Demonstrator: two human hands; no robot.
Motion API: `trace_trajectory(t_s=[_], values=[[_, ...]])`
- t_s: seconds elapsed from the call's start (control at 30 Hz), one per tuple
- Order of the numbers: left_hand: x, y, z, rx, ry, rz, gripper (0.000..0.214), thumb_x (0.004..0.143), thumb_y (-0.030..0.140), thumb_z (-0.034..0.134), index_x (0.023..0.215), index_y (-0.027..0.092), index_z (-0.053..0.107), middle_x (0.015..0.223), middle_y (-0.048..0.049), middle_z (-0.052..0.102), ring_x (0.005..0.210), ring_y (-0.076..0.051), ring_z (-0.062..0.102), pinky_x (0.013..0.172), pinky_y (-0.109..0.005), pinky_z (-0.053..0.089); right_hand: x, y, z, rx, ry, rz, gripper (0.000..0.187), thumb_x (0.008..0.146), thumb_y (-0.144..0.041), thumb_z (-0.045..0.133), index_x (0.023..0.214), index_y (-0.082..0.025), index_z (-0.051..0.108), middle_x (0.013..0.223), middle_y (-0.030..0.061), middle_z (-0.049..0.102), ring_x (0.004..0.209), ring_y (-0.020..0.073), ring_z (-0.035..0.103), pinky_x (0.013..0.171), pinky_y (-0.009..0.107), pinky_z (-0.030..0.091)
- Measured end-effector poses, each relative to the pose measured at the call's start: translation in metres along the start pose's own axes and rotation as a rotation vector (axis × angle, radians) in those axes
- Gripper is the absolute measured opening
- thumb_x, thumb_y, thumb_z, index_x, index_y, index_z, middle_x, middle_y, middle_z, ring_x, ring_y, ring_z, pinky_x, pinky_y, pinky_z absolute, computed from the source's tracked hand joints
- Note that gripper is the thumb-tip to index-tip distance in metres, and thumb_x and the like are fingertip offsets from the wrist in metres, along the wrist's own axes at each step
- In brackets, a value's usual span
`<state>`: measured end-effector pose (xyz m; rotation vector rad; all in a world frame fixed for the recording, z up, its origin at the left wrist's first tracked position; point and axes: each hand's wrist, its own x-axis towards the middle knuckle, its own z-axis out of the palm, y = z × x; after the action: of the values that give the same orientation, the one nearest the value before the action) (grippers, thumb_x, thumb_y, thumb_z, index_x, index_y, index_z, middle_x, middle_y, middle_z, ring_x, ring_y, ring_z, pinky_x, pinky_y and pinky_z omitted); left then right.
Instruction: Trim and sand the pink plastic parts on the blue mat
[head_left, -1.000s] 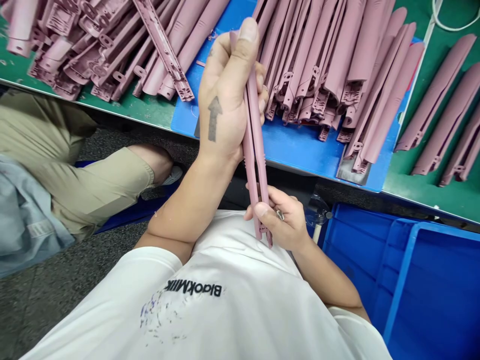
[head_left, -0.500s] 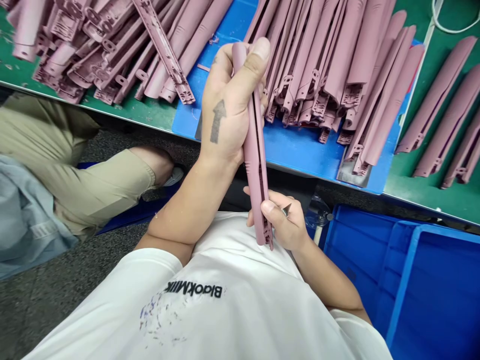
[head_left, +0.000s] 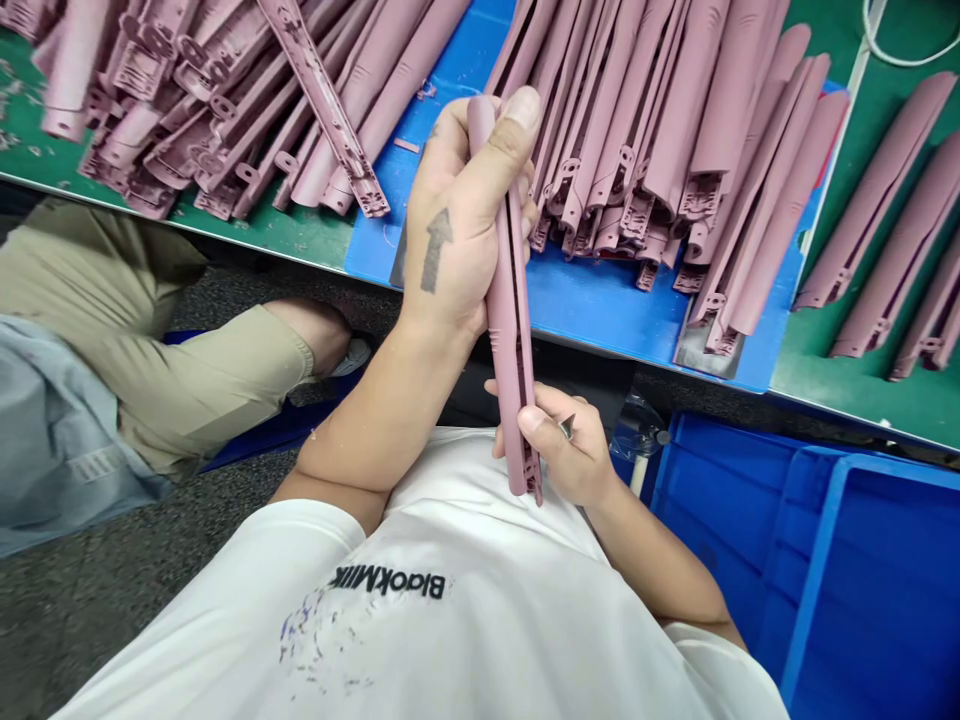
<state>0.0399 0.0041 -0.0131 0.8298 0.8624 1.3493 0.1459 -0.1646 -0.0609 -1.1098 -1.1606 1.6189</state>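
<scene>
A long, slim pink plastic housing (head_left: 504, 350), shaped like a hair straightener's shell with a dark slit along its side, slants in front of my white shirt. My left hand (head_left: 457, 230) is closed round its upper end, thumb lying along the top. Lower down, my right hand (head_left: 574, 445) pinches the housing near its hinge end between thumb and fingers. A small pointed metal blade (head_left: 568, 427) pokes out between the right hand's fingers; its other end is hidden.
Many similar pink housings lie in a heap (head_left: 637, 120) on a blue sheet (head_left: 592, 312). Loose half shells (head_left: 187, 120) pile at left on the green table (head_left: 832, 395). A blue crate (head_left: 885, 560) stands at lower right. Another person's knee (head_left: 300, 330) shows at left.
The view has shifted slightly, so the table things sit a little lower and the left pile a little further right. Both hands keep their hold on the housing.
</scene>
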Motion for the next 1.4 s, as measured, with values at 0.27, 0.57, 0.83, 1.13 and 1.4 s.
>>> trace_trajectory(t_s=[0.27, 0.57, 0.83, 1.13, 1.4], values=[[0.0, -0.004, -0.002, -0.08, -0.065, -0.075, 0.032, 0.107, 0.047, 0.071, 0.102, 0.016, 0.064, 0.08, 0.001, 0.06, 0.056, -0.009, 0.055, 0.045, -0.024, 0.03, 0.002, -0.004, 0.006, -0.091, 0.033, -0.02, 0.037, 0.105, -0.059, 0.066, 0.11, -0.022, 0.07, 0.076, -0.0005, 0.077, 0.057, 0.0139, 0.068, 0.054, 0.025, 0.055], [-0.01, 0.005, -0.002, -0.02, -0.048, -0.008, 0.023, 0.108, 0.036, 0.062, 0.121, 0.02, 0.072, 0.096, -0.0026, 0.077, 0.071, -0.014, 0.072, 0.048, -0.023, 0.054, -0.02, -0.054, -0.06, -0.475, 0.478, -0.167, 0.022, 0.105, -0.046, 0.071, 0.103, -0.025, 0.07, 0.065, -0.0049, 0.068, 0.046, 0.0127, 0.054, 0.046, 0.027, 0.042], [-0.047, -0.013, 0.007, 0.434, -0.263, 0.241, 0.028, 0.089, 0.043, 0.075, 0.116, 0.049, 0.083, 0.081, 0.0014, 0.073, 0.063, -0.025, 0.061, 0.052, -0.044, 0.049, 0.032, -0.111, -0.172, -1.313, 0.904, 0.266, 0.038, 0.105, -0.055, 0.058, 0.097, -0.022, 0.075, 0.085, 0.0079, 0.076, 0.086, 0.0298, 0.072, 0.076, 0.036, 0.049], [-0.078, -0.075, 0.063, 1.042, -1.1, 1.14, 0.035, 0.103, 0.004, 0.054, 0.125, 0.012, 0.08, 0.143, -0.0111, 0.078, 0.131, -0.032, 0.076, 0.112, -0.052, 0.063, -0.023, -0.115, -0.269, -1.233, 1.257, 0.598, 0.043, 0.107, -0.055, 0.056, 0.115, -0.019, 0.076, 0.121, 0.0196, 0.08, 0.114, 0.0356, 0.074, 0.096, 0.042, 0.052], [-0.048, -0.09, 0.086, 1.167, -1.188, 1.099, 0.039, 0.101, 0.002, 0.051, 0.124, 0.011, 0.081, 0.14, -0.0197, 0.078, 0.14, -0.04, 0.071, 0.12, -0.065, 0.057, -0.067, -0.095, -0.29, -0.987, 1.29, 0.539, 0.032, 0.097, -0.051, 0.068, 0.081, -0.024, 0.061, 0.074, 0.0045, 0.071, 0.079, 0.0241, 0.068, 0.077, 0.033, 0.051]])
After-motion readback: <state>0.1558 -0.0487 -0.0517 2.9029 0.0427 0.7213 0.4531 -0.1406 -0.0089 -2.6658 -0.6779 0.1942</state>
